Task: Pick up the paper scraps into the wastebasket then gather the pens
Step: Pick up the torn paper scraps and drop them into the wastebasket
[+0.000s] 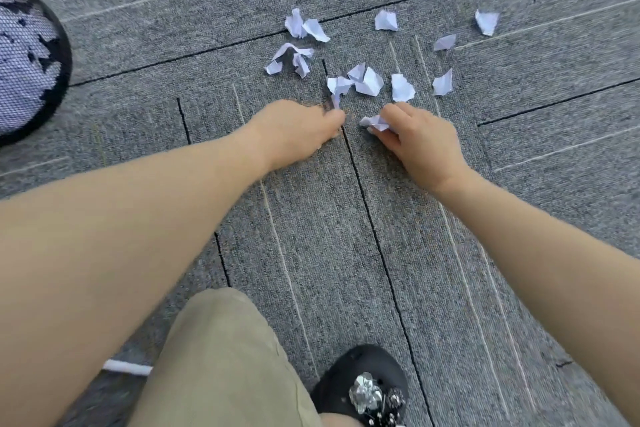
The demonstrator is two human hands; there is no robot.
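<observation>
Crumpled, torn white paper scraps (367, 80) are lying scattered on the grey carpet floor (346, 236) while the right hand (420, 146) is pinching 1 scrap (375, 122) in a curled grip and the left hand (294, 130), fingers curled, is touching another scrap (335, 101).

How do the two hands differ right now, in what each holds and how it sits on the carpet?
The right hand pinches a crumpled paper scrap; the left hand has fingers curled at another scrap, its grip unclear. The right hand's thumb and fingers show; the left hand shows mainly its back. Both reach low over the carpet, beside the loose scraps.
</observation>
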